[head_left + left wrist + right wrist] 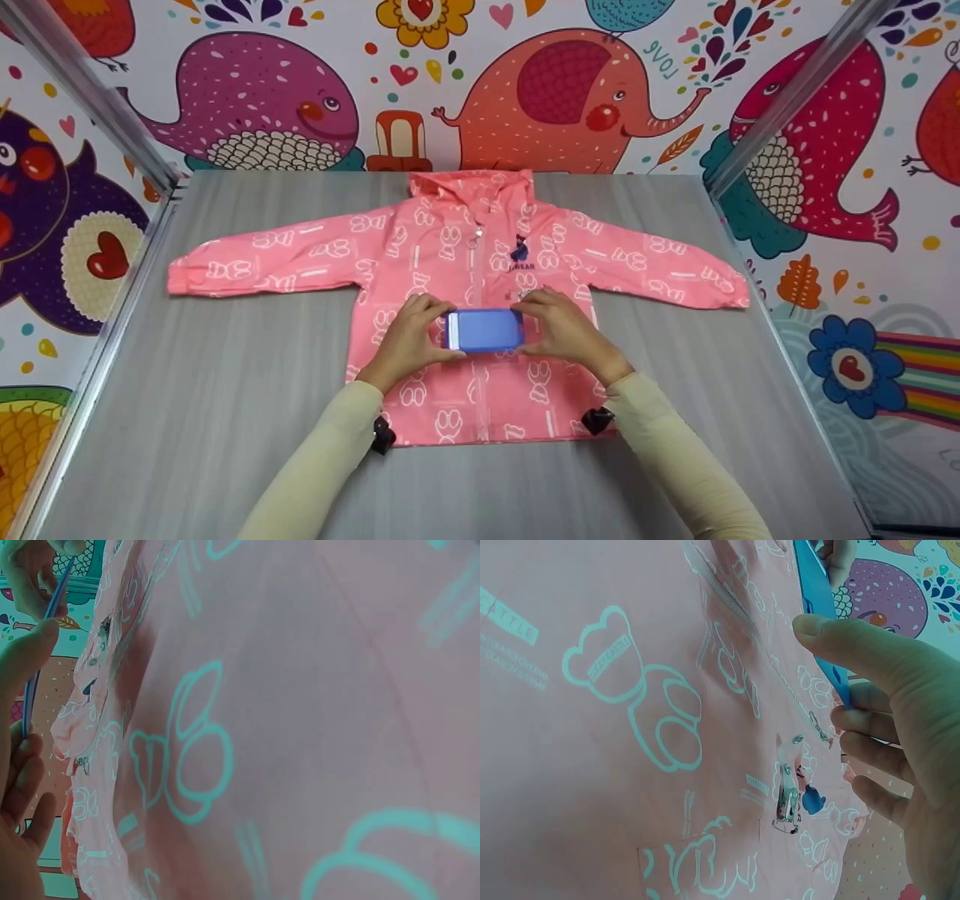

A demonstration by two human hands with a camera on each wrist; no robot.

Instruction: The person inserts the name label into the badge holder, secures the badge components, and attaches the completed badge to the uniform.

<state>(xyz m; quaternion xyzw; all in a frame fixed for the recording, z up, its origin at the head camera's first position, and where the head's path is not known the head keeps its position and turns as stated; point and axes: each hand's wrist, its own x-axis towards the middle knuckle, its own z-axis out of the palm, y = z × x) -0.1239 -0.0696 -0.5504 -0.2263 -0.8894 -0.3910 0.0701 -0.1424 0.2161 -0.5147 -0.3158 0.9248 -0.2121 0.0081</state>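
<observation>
Both hands hold a flat blue card holder (pixel 486 331) level above the front of a pink hooded jacket (pixel 420 375). My left hand (pixel 409 337) pinches its left end, by a white strip, thumb on the near edge and fingers on the far edge. At the opposite end my right hand (pixel 562 330) grips it in the same way. Seen edge-on in the right wrist view, the card holder (pixel 821 622) is thin. A small metal clip with a clear strap (pixel 786 799) shows against the jacket's chest, beside the dark blue bear print (pixel 813 799).
The jacket lies front up on a grey table (pixel 225 390), zipper (pixel 480 390) down its middle. Its sleeves (pixel 285 255) spread to both sides and the hood (pixel 472 187) points to the back. Walls printed with cartoon animals (pixel 555 112) enclose the table, with metal frame bars (pixel 97 97) at the corners.
</observation>
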